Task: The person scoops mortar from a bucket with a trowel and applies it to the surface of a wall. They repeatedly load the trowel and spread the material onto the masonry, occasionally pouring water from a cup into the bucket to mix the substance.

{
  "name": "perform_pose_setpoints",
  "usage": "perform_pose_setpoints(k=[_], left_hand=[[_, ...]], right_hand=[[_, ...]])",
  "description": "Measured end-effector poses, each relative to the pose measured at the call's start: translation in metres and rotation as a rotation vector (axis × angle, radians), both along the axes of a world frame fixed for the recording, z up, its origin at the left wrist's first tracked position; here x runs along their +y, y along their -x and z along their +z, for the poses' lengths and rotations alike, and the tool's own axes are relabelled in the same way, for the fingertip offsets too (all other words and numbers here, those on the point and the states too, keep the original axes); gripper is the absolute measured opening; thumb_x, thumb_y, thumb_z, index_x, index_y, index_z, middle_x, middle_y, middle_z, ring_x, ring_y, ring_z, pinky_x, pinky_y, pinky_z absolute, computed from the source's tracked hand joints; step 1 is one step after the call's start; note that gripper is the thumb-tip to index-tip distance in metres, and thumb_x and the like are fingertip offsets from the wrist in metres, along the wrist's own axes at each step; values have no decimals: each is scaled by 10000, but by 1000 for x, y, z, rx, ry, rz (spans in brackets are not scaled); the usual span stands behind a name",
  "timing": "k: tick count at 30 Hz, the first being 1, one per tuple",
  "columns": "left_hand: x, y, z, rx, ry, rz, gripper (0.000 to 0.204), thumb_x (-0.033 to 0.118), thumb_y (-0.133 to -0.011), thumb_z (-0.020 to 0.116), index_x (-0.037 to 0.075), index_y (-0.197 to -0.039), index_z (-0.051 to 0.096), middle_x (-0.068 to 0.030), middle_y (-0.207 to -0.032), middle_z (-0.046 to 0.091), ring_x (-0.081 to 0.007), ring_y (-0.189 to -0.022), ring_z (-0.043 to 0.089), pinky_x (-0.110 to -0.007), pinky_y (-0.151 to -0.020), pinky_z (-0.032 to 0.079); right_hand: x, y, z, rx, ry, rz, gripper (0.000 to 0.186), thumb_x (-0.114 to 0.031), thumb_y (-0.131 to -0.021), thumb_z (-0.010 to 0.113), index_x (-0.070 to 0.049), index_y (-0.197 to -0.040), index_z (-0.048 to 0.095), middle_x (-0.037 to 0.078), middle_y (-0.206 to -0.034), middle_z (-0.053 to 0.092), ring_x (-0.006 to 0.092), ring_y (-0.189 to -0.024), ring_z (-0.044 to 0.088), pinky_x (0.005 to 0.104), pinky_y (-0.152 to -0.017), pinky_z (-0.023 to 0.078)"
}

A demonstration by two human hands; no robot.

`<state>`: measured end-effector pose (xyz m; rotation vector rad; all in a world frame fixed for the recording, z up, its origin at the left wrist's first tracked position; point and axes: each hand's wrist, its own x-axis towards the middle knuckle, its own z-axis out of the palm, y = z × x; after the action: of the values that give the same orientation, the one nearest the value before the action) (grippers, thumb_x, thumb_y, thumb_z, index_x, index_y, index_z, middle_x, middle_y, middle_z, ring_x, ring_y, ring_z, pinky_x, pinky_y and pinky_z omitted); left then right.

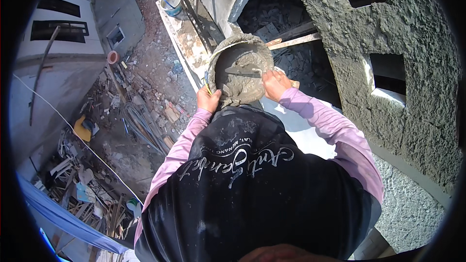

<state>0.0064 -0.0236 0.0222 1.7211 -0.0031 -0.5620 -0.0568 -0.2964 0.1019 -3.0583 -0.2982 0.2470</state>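
Observation:
A round bucket (263, 44), its rim caked with grey mortar, is in front of my body. Wet mortar (238, 87) lies inside it, heaped toward the near side. My left hand (209, 101) grips the bucket's near left rim, where a thin yellow and blue strip shows beside the fingers. My right hand (275, 85) is closed round the handle of a trowel (239, 72) at the right rim. The handle's end sticks out past the fist. The trowel's blade points left across the bucket, smeared with mortar and partly sunk in it.
Beyond the bucket runs a mortar-splashed plank platform (187, 39) with a smaller pail (171, 4) on it. A rough plastered wall (335, 34) with square openings rises at right. Far below on the left lie rubble and scrap wood (104, 208); a pale cable (73, 123) crosses there.

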Motion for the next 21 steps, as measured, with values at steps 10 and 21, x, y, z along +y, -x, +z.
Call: perform_pose_setpoints(k=[10,21], left_hand=[[9,9,-1,-25,-23,-34,166,36,-756,654,-17,-912,678,-56,-806,705,-113,-704,622,-295,-665,508],[5,6,-21,-43,34,25,155,33,-750,650,-22,-894,666,-45,-777,693,-111,-685,610,-292,-664,505]], right_hand=[[19,-2,-36,167,-211,-177,230,-206,-742,615,11,-749,690,236,-775,662,408,-733,663,463,-715,540],[45,-14,-50,279,-155,-208,222,-198,-738,606,8,-788,670,223,-767,653,391,-724,668,443,-707,546]])
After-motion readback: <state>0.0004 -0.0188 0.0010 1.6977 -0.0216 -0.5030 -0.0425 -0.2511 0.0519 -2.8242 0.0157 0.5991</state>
